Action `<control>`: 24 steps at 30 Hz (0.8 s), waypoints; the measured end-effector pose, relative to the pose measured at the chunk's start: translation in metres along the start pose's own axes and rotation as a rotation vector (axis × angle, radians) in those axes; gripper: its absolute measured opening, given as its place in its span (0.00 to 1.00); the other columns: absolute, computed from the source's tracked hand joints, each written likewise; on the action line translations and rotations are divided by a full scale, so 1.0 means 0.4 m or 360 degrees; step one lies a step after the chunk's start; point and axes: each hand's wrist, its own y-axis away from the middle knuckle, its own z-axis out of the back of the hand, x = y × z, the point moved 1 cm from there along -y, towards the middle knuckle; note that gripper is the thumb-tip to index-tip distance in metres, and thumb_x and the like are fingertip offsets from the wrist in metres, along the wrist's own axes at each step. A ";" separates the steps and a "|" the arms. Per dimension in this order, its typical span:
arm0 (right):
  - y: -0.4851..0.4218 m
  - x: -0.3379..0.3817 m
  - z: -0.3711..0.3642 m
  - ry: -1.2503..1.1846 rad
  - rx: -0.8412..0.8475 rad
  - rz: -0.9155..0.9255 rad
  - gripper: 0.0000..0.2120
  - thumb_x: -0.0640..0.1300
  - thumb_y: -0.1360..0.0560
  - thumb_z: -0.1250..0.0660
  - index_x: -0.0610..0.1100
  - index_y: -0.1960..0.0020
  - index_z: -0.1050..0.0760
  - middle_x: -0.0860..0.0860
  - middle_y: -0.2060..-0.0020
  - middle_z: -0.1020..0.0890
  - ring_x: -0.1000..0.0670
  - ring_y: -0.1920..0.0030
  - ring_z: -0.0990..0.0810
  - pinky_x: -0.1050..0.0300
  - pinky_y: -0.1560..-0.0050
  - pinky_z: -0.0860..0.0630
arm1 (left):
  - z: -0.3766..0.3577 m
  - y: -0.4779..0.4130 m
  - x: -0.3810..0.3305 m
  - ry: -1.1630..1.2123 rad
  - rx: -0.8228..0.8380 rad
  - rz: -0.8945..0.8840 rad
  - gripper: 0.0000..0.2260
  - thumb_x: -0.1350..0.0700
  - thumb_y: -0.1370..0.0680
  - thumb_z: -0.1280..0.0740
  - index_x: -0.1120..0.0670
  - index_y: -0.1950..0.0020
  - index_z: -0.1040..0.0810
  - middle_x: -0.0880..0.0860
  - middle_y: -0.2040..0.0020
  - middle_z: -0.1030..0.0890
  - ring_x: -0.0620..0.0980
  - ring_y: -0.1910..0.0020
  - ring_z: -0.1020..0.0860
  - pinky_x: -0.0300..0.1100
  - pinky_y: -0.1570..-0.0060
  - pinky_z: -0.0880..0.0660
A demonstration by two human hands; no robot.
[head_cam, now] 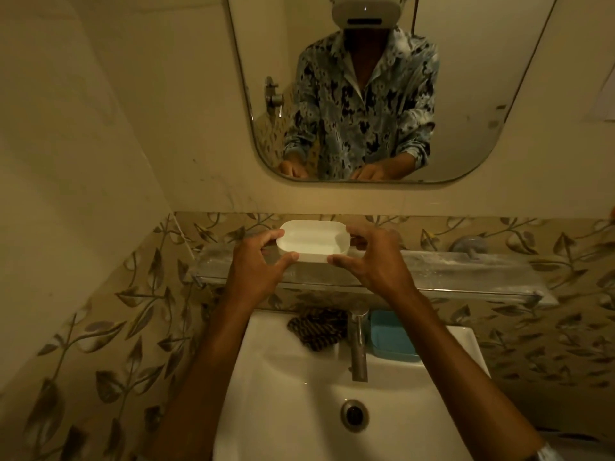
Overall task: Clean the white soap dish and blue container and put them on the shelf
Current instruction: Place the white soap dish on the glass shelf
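1. Soap dish, white and oblong with rounded corners, sits open side up at the glass shelf, held between both hands; whether its base touches the shelf cannot be told.
2. Left hand: fingers curled round the left end of the dish, thumb against its near lower edge. Closed on the dish.
3. Right hand: fingers wrapped over the right end, thumb pressed to the near edge. Likewise closed on the dish.
4. Interior of the dish appears bare and white; a shallow ridge runs lengthwise.
5. Blue container stands on the rear ledge of the white sink, just right of the metal tap, well below the shelf and partly hidden by the right forearm.
6. A dark patterned cloth lies bunched on the same ledge, just left of the tap.
7. Sink drain is visible in the basin, in front of the tap.
8. The mirror above the shelf reflects the person in a patterned shirt, wearing a headset.
9. Wall behind the shelf carries leaf-pattern tiles.
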 end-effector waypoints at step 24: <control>0.014 -0.017 -0.017 0.0092 0.0211 -0.0091 0.34 0.45 0.34 0.22 0.39 0.31 0.30 0.44 0.39 0.21 0.54 0.48 0.26 0.70 0.60 0.30 | -0.011 0.026 0.040 -0.0104 0.0013 0.0047 0.23 0.53 0.31 0.24 0.54 0.37 0.23 0.51 0.39 0.22 0.46 0.43 0.24 0.41 0.45 0.25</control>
